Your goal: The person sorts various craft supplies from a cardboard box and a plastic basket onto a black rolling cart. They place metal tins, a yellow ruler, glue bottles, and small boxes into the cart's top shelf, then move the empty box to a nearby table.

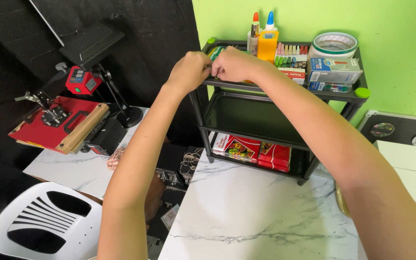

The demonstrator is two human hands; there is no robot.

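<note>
Both forearms fill the lower half of the view and are cut off at the bottom edge, so nothing past the elbows shows. They reach up and forward over a white marble-patterned table (pixel 246 212) and meet at the front left corner of the top tier of a black plastic shelf rack (pixel 285 94).

The left hand (pixel 188 71) and right hand (pixel 234 64) are knuckles-up, curled nearly into fists and pressed close together, thumbs and fingertips turned inward toward each other. What they pinch is almost wholly hidden behind the knuckles: only a sliver of a small green thing (pixel 215 52) peeks out between and just behind them, and I cannot tell what it is or which hand has it. Whether either grip is truly clamped on it cannot be made out from here.

Just right of the hands stand an orange bottle (pixel 267 45) and a row of coloured chalk sticks (pixel 292 54); further right sits a roll of tape (pixel 334 44). Well below the hands, red packets (pixel 256 149) lie on the bottom tier. Far left of the hands sits a red heat press (pixel 58 123), and below it a white plastic chair (pixel 44 224).
</note>
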